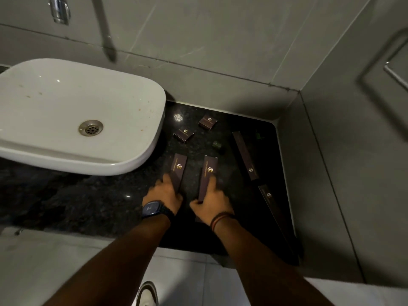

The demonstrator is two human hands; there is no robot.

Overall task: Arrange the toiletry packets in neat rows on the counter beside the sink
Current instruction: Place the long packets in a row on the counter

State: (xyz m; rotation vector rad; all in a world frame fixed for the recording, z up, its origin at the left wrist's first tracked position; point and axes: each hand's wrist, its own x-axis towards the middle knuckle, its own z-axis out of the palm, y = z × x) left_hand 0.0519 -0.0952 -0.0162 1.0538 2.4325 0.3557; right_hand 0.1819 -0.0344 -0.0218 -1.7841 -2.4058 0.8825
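Dark brown toiletry packets with gold logos lie on the black counter (88,202) right of the white sink (72,111). My left hand (164,195) grips the near end of one long packet (179,167). My right hand (212,203) grips the near end of a second long packet (208,173) beside it; the two lie roughly parallel. A third long packet (244,155) and a fourth (273,208) lie end to end along the right side. Two small square packets (183,134) (208,121) sit further back.
Two small dark green items (217,145) (258,136) rest between the packets. Grey tiled walls close off the counter at the back and right. A chrome tap (59,9) hangs above the sink. A metal rail (395,76) is mounted on the right wall.
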